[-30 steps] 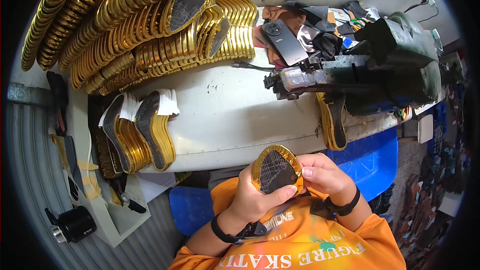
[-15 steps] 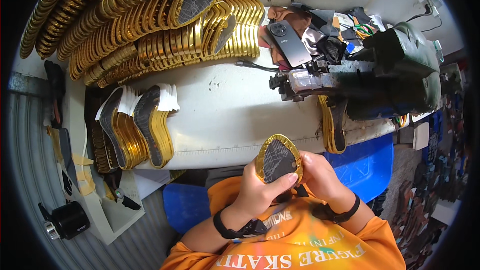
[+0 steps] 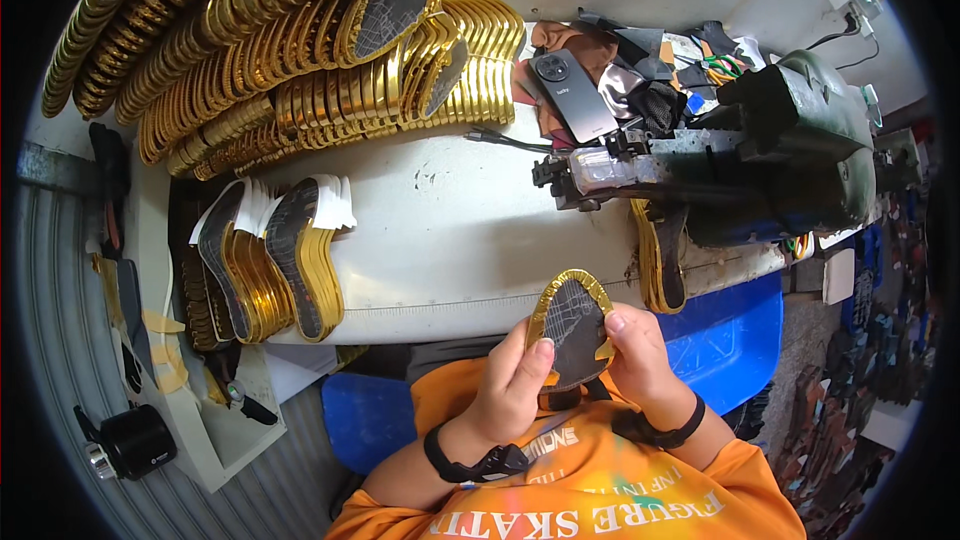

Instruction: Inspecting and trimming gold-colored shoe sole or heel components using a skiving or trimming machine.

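A dark grey insole (image 3: 574, 325) with a pleated gold rim is held upright in front of my chest, its rounded end away from me. My left hand (image 3: 510, 387) grips its left edge, thumb pressed on the face near a gold flap. On the opposite edge, my right hand (image 3: 643, 358) pinches the gold rim with its thumb on top. The fingers behind the insole are hidden. Beyond my right hand, a few similar gold-edged insoles (image 3: 672, 265) lie at the table's front edge, partly under the machine.
A dark green sewing machine (image 3: 800, 155) stands at the right of the white table (image 3: 440, 240). Long rows of gold insoles (image 3: 300, 50) fill the back left; two stacks (image 3: 305, 260) stand nearer. A phone (image 3: 575, 100) lies by fabric scraps. A blue bin (image 3: 735, 335) sits below the table.
The insole has turned and shifted slightly right, now showing gold flaps lower on its sides. My left thumb has slid to the left edge, and my right thumb now presses the right rim.
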### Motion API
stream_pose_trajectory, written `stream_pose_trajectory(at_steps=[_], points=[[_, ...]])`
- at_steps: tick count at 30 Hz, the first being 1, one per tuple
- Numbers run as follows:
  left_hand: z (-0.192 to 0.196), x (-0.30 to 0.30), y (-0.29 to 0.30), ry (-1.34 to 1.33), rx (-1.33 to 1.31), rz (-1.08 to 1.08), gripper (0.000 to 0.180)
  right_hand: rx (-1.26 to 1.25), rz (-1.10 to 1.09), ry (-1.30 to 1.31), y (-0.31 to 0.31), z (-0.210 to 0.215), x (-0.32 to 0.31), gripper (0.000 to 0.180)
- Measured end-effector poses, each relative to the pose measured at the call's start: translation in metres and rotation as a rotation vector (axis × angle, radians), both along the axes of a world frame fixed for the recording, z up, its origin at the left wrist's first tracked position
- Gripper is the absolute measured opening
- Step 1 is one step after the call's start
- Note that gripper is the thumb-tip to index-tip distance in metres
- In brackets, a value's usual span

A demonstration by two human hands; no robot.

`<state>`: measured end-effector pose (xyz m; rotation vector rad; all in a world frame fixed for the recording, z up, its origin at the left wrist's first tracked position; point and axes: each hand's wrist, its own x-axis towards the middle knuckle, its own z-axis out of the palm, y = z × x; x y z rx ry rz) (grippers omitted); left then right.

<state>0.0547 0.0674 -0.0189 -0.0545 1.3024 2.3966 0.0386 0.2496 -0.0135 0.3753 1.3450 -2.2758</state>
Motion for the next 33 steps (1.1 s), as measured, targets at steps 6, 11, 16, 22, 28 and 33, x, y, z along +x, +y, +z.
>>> stream_pose_trajectory(at_steps=[6,11,16,22,28,33], points=[[0.002,-0.002,0.003,0.040,-0.160,0.033,0.039,0.406,0.061,0.260,-0.011,0.013,0.006,0.027],[0.014,-0.005,-0.002,0.007,0.213,0.098,0.049,0.283,0.146,0.353,-0.007,0.031,0.003,0.021],[0.024,-0.021,-0.013,0.321,-0.133,0.190,0.074,0.989,0.101,1.224,-0.008,0.050,-0.020,0.022],[0.038,-0.030,-0.013,0.459,-0.398,0.081,0.080,1.321,0.107,1.457,-0.021,0.059,-0.018,0.027],[0.035,-0.034,-0.008,0.545,-0.523,0.134,0.067,1.437,0.044,1.494,-0.028,0.042,-0.011,0.029],[0.028,-0.039,-0.005,0.549,-0.365,0.229,0.043,1.513,0.005,1.561,-0.035,0.028,-0.004,0.036]])
